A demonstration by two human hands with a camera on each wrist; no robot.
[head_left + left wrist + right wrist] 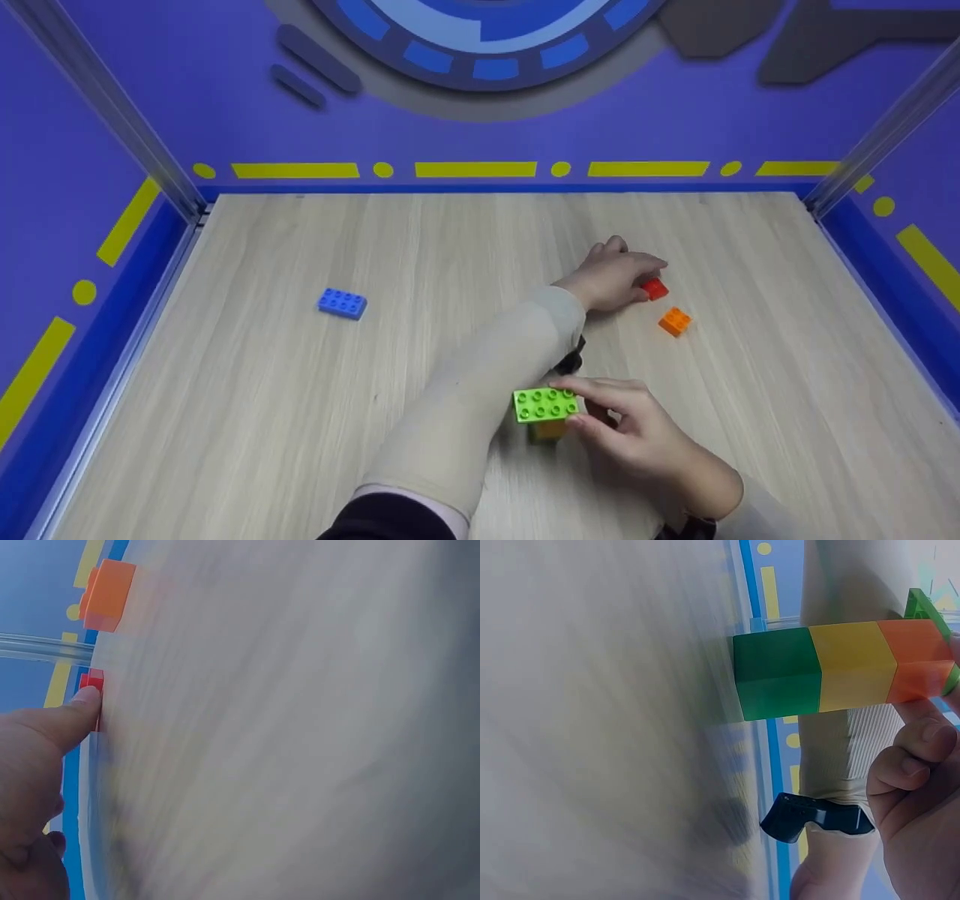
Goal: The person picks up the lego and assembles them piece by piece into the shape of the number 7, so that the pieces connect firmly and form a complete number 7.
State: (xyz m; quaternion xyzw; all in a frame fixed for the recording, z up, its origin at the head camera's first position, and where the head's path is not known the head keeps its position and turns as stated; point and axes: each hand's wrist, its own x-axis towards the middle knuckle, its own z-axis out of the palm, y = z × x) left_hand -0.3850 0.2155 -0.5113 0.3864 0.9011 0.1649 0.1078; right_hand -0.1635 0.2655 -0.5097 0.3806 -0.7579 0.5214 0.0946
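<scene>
Lime studded brick (546, 405) tops a stack (853, 667), right grip (637, 427) pinching it; left grip (611, 276) seemingly pinches red brick (655, 289).

High forward-down head view; close sideways wrist views; common tabletop (435, 255)

Just left of the right fingers (600, 430), the left forearm (465, 405) bars the way, and the brick stack (853, 671) fills the room at their tips. Past the left fingers (643, 262), bench (720, 232) lies open to the back wall (465, 142) (the orange brick (675, 322) obstructs their near side).
</scene>
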